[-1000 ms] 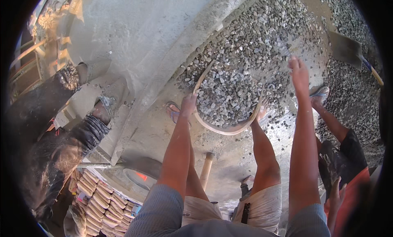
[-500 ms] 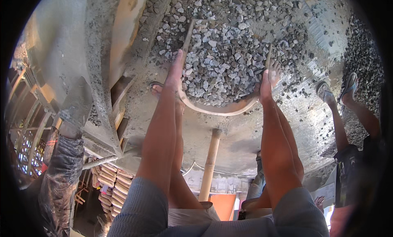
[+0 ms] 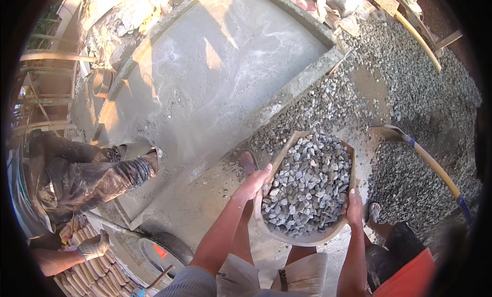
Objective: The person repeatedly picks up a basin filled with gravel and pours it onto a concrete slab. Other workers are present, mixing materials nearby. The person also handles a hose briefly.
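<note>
My left hand (image 3: 256,183) grips the left side of a scoop-shaped pan (image 3: 307,239), its fingers wrapped round the rim. My right hand (image 3: 353,210) grips the opposite side the same way, thumb up along the edge. The pan is pale and worn, with a rounded near end and straight sides. Grey crushed stone (image 3: 307,184) fills it to a heap. Both arms hold it low in front of my legs. Whether its underside is clear of the ground cannot be made out.
Wet concrete (image 3: 220,66) lies ahead left, edged by a raised border (image 3: 292,97). Gravel (image 3: 430,97) spreads right, with a shovel (image 3: 430,163) there. At left stands a person in muddy trousers (image 3: 102,181), near stacked sacks (image 3: 97,271) and a bucket (image 3: 161,256). Another person's foot (image 3: 375,213) is beside me.
The view has turned; the wet concrete, shovel and wide gravel heap now show. The stone-filled pan sits lower and farther right in the picture, still in both hands.
</note>
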